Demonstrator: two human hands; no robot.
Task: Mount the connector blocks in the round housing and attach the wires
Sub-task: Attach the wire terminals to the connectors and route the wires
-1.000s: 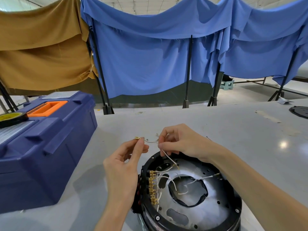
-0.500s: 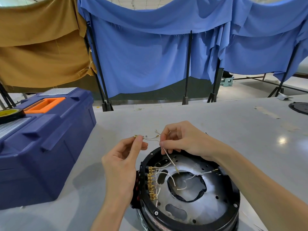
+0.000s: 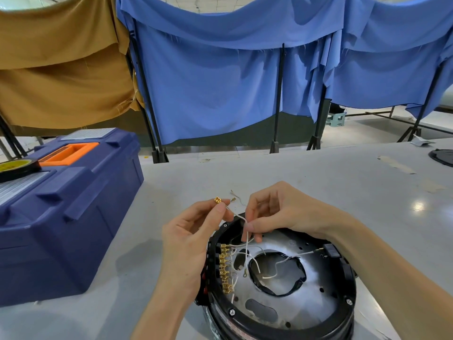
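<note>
risk: left hand pinches white wire under brass terminal, right hand pinches it lower; hard tug could loosen crimp.

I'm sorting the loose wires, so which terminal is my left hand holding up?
The boxy gold terminal on the wire pinched by the left hand, farthest left; the two slimmer ends beside it sit nearer the right hand.

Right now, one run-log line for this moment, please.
left hand: pinches white wire below brass clip | right hand: pinches same wire over round housing | clip: not yet attached
</note>
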